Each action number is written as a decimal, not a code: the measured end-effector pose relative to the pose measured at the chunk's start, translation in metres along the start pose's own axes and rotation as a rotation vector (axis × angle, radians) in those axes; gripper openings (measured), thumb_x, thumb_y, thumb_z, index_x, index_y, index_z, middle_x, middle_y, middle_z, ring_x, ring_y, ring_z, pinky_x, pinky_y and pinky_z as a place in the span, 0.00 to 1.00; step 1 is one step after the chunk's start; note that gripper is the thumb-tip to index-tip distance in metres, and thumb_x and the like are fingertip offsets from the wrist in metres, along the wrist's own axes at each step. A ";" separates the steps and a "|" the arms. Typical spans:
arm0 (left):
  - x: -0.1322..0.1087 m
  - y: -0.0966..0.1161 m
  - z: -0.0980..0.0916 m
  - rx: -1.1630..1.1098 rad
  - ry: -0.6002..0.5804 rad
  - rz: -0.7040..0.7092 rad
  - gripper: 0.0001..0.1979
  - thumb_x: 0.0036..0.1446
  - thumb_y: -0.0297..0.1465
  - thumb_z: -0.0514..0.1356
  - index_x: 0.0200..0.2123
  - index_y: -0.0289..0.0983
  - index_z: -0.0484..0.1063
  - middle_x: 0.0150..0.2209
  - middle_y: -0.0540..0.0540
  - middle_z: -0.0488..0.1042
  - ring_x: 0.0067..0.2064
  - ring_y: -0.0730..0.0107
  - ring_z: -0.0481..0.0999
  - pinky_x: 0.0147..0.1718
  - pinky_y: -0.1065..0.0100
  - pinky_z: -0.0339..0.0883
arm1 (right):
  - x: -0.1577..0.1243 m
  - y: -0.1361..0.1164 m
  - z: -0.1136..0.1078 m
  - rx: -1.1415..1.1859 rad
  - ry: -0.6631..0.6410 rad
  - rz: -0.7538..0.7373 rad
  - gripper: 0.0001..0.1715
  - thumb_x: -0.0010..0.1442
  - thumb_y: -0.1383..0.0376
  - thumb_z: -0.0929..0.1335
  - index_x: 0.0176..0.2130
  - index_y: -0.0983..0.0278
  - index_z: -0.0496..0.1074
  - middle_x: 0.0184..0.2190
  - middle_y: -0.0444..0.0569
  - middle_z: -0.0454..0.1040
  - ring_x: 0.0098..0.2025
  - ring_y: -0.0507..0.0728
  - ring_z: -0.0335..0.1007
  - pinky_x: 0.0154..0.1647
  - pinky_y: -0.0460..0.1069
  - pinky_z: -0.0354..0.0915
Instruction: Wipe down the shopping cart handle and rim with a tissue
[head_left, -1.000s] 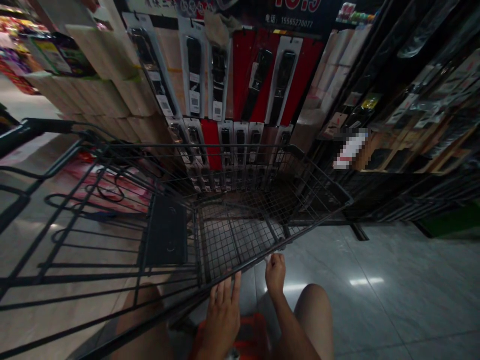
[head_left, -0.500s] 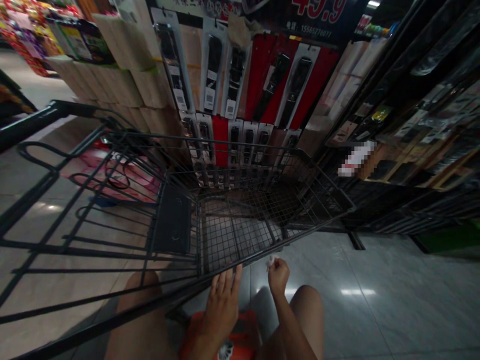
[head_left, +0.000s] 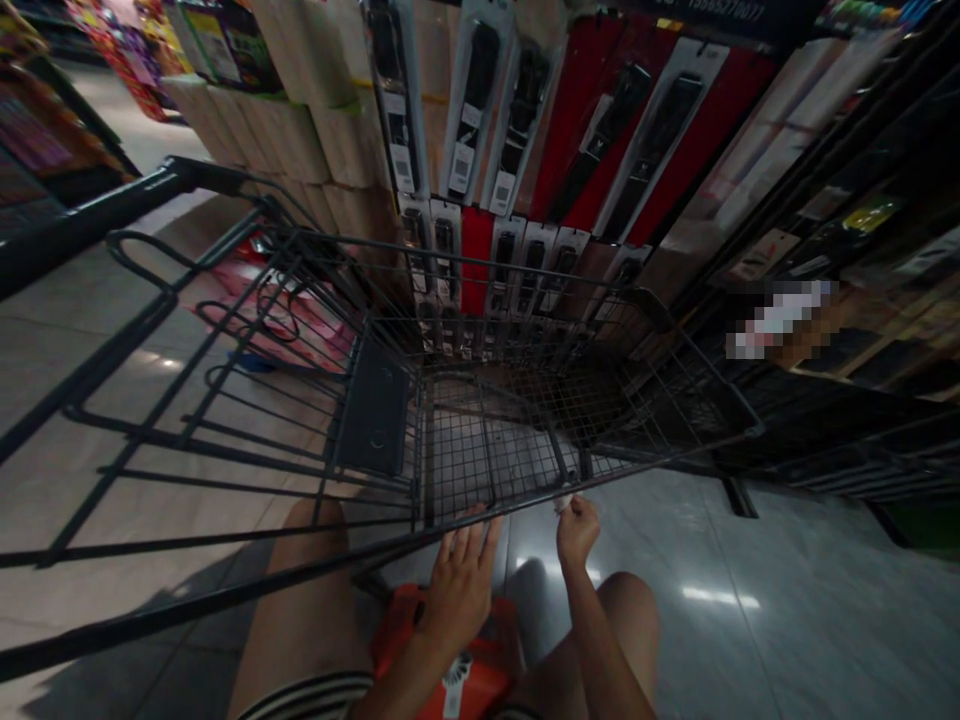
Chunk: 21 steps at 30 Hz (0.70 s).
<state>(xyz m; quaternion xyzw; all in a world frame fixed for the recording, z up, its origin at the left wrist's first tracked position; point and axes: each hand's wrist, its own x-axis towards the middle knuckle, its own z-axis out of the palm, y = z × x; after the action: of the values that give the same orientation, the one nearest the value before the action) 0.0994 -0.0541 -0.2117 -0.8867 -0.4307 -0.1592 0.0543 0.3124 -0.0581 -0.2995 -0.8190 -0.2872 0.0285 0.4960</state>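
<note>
We find the left hand [head_left: 459, 590] at the lower centre of the frame, back of the hand upward, its fingers extended forward and lying close together. The fingertips reach the near-side rail [head_left: 45, 652] of a dark grey wire-mesh shopping cart [head_left: 461, 450]; we cannot tell whether they press on it. We see nothing held in this hand. The left forearm rises from the bottom edge of the frame, leaning to the right.

The right hand [head_left: 579, 530] is just right of centre, below the same rail. We record its fingers curled inward, pinching a small, crumpled-looking white piece [head_left: 562, 502] between thumb and forefinger. The piece lies right at the rail's underside; contact between the two cannot be confirmed. The right forearm slants up and leftward from the lower edge, passing beside a bare knee [head_left: 634, 605].

The cart spans the left and middle of the frame, its handle [head_left: 97, 215] at upper left. Between the legs, at bottom centre, we note an orange box-shaped object [head_left: 495, 655], partly covered by the left arm. Black, long-shaped goods in pale packaging [head_left: 474, 110] hang at upper centre. Grey floor tiles [head_left: 810, 640] fill the lower right.
</note>
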 end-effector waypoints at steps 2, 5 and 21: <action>0.000 0.001 0.000 -0.002 -0.011 -0.002 0.37 0.52 0.30 0.54 0.65 0.38 0.45 0.51 0.42 0.69 0.53 0.62 0.64 0.56 0.60 0.54 | 0.001 0.002 0.000 -0.013 -0.009 -0.014 0.14 0.52 0.58 0.61 0.22 0.64 0.67 0.23 0.49 0.68 0.29 0.57 0.64 0.33 0.50 0.62; 0.001 0.001 0.001 -0.004 0.013 -0.006 0.37 0.52 0.29 0.54 0.65 0.37 0.45 0.53 0.41 0.68 0.55 0.62 0.63 0.56 0.61 0.53 | 0.002 0.001 0.000 -0.029 -0.022 -0.033 0.12 0.51 0.59 0.61 0.22 0.63 0.65 0.23 0.49 0.66 0.28 0.56 0.62 0.33 0.50 0.62; -0.001 -0.002 0.011 0.042 0.083 0.023 0.35 0.53 0.29 0.53 0.64 0.38 0.46 0.50 0.42 0.70 0.54 0.64 0.63 0.55 0.62 0.55 | -0.006 0.012 -0.031 -0.079 0.051 0.166 0.24 0.51 0.50 0.63 0.30 0.69 0.74 0.26 0.55 0.75 0.29 0.60 0.69 0.33 0.52 0.63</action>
<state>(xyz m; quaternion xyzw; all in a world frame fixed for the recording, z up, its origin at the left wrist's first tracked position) 0.0998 -0.0509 -0.2225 -0.8829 -0.4210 -0.1863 0.0924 0.3226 -0.0897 -0.2952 -0.8593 -0.2066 0.0370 0.4664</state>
